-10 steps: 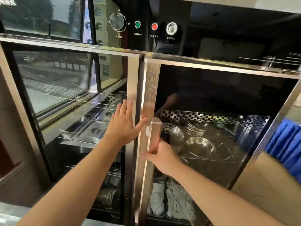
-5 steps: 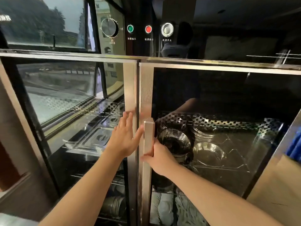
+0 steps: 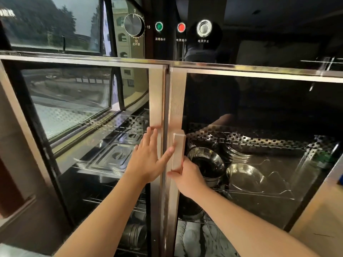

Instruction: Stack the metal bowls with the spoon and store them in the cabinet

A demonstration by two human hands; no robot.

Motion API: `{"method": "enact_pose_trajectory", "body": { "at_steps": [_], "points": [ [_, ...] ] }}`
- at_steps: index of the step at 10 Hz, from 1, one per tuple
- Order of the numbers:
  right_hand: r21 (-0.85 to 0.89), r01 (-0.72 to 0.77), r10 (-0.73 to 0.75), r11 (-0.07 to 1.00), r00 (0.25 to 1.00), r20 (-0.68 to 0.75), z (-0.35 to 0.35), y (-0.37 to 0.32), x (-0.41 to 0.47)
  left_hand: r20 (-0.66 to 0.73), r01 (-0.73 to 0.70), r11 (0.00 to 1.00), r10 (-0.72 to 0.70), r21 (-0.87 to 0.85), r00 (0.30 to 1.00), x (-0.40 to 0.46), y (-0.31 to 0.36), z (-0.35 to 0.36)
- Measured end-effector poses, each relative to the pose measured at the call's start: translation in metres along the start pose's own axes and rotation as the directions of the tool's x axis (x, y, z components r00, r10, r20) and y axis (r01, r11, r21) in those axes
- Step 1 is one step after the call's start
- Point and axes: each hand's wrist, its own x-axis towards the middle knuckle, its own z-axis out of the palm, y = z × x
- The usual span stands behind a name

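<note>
Both glass doors of the cabinet [image 3: 168, 67] stand shut, their metal frames meeting at the middle. The left hand [image 3: 148, 160] lies flat against the left door [image 3: 156, 101], fingers spread and thumb angled toward the seam. The right hand [image 3: 187, 176] is curled around the lower end of the vertical metal handle [image 3: 178, 151] on the right door [image 3: 178, 101], thumb across its front. Behind the right glass, on a wire shelf, sits a stack of metal bowls [image 3: 207, 164], with a single shallow metal bowl [image 3: 246, 178] just beside it and more stacked bowls [image 3: 234, 154] behind; the spoon cannot be made out. Behind the left glass lie steel trays [image 3: 115, 158]. On the black panel above, a timer dial [image 3: 134, 25] carries the numbers 15 and 30 with small Chinese characters beneath; a green lamp [image 3: 159, 26], a red lamp [image 3: 181, 27] and a round silver push button [image 3: 204, 28] each have a Chinese caption under them, the last reading 电源开关
</note>
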Motion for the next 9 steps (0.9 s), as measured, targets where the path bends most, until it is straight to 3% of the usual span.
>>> {"method": "enact_pose_trajectory", "body": {
  "at_steps": [2,6,9],
  "points": [
    [-0.038,0.017,-0.017,0.999,1.000,-0.024,-0.002,0.002,0.010,0.009,0.013,0.999,-0.013,0.031,1.000,0.001,0.003,0.001],
    [-0.220,0.094,-0.055,0.971,0.983,0.177,-0.029,-0.007,-0.005,0.040,0.021,0.999,-0.022,0.031,0.999,-0.001,0.009,-0.011],
    [-0.363,0.127,-0.116,0.923,0.992,0.052,-0.084,-0.017,-0.026,0.016,-0.042,0.997,0.041,0.062,0.999,-0.005,0.028,-0.037]
  ]
}}
